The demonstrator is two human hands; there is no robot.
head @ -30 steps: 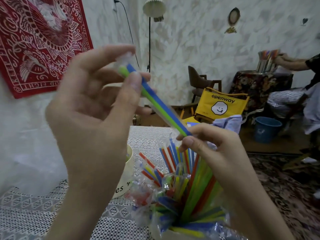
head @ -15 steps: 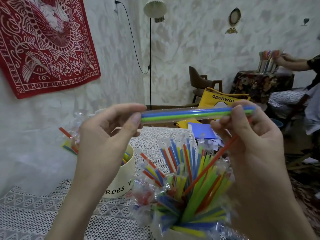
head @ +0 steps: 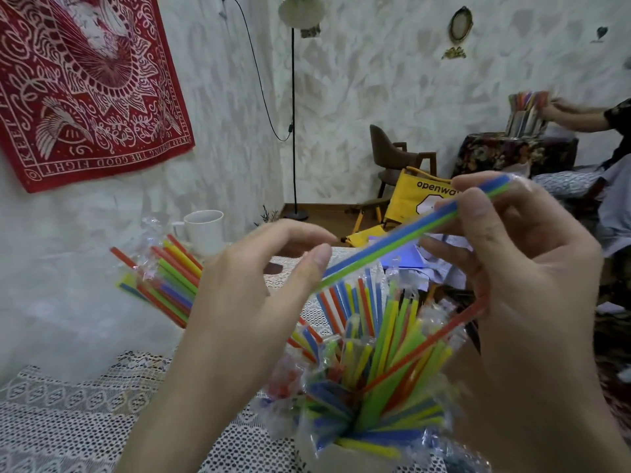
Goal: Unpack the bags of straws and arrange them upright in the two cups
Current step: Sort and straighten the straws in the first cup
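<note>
A thin clear bag with a blue and a green straw [head: 406, 233] slants across the middle, its right end higher. My right hand [head: 519, 288] pinches the bag's upper end between thumb and forefinger, and its lower fingers also hold an orange straw [head: 426, 349]. My left hand [head: 246, 302] pinches the lower end with thumb and forefinger. Below them a cup [head: 345, 455] at the bottom edge is crammed with upright coloured straws, several still in plastic. My left hand hides a second cup; its straws [head: 164, 281] fan out to the left.
A white mug [head: 205, 230] stands at the table's far side by the wall. A lace cloth [head: 68, 421] covers the table. Blue paper and wrappers [head: 409, 257] lie at the far edge. A yellow chair [head: 420, 199] and another person's arm [head: 580, 114] are beyond.
The blue and green bag went from level to slanted, its right end raised. My left hand slid a little right and down. The white mug came into view.
</note>
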